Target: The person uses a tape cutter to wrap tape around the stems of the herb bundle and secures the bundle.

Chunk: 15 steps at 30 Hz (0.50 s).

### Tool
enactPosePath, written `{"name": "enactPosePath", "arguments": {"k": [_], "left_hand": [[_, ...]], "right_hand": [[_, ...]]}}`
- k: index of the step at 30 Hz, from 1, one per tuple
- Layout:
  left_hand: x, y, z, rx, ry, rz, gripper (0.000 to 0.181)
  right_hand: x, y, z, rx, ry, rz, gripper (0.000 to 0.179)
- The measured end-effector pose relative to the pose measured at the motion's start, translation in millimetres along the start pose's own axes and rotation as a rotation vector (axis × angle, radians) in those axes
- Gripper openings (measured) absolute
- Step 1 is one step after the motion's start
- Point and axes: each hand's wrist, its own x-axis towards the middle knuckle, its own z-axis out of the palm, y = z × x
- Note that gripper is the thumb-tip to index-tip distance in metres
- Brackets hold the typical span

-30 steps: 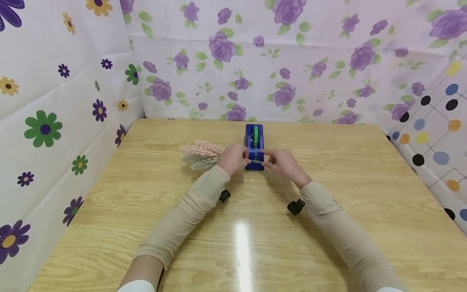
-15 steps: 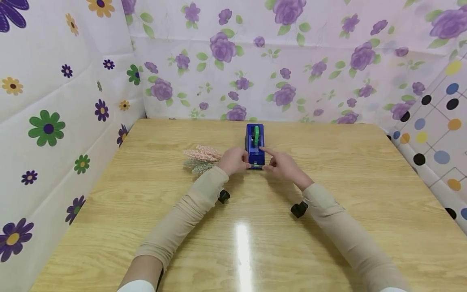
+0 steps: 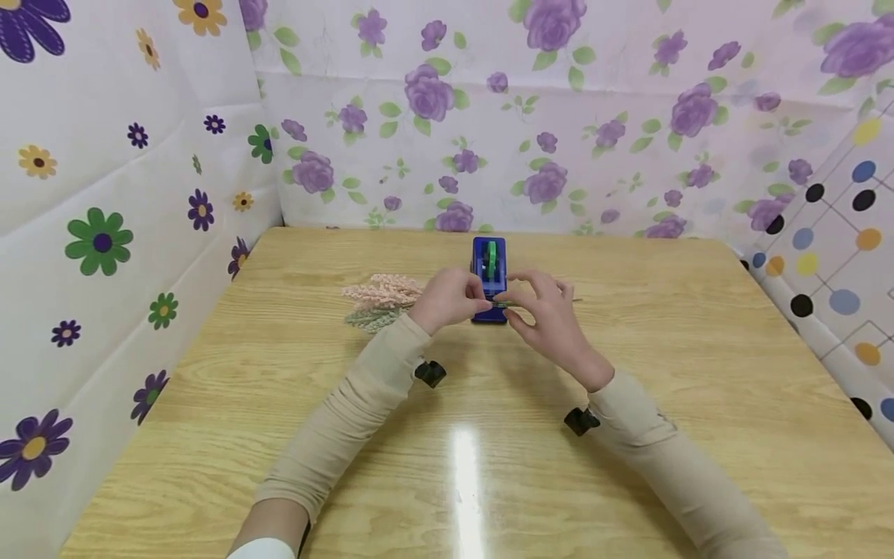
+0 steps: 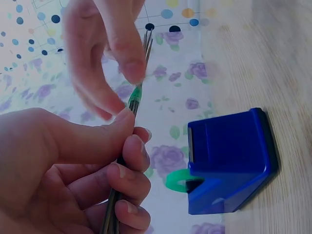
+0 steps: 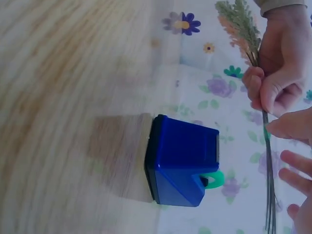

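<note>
A bunch of artificial flower sprigs (image 3: 380, 295) has pink and pale green heads pointing left in the head view. Its thin dark stems (image 5: 269, 183) run past both hands. My left hand (image 3: 447, 301) grips the stems with curled fingers, its thumb pressing just below a shiny green-tinted band of tape (image 4: 135, 95). With a fingertip, my right hand (image 3: 555, 326) touches the stems at that band; its other fingers are spread apart. Behind and below the hands stands a blue tape dispenser (image 5: 187, 146) with a green tape roll (image 3: 492, 260).
The wooden table (image 3: 349, 481) carries the dispenser near its far edge. Flowered cloth (image 3: 419, 155) hangs behind the table, with patterned sheets at both sides. A small black wrist camera (image 3: 581, 421) is strapped to each forearm.
The hands first stretch a short strip over the dispenser's front and lower it there. Now they hold the stems above it, and the right hand has turned and lifted, its fingers spread.
</note>
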Motion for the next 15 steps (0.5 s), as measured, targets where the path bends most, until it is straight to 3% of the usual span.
{"name": "enactPosePath", "arguments": {"k": [6, 15], "left_hand": [[-5.5, 5.0, 1.2, -0.004, -0.002, 0.004, 0.020], [-7.9, 8.0, 2.5, 0.020, 0.023, -0.003, 0.020]], "right_hand": [[-2.7, -1.8, 1.3, 0.000, -0.002, 0.028, 0.015], [-2.6, -5.3, 9.4, -0.064, -0.118, 0.090, 0.019]]}}
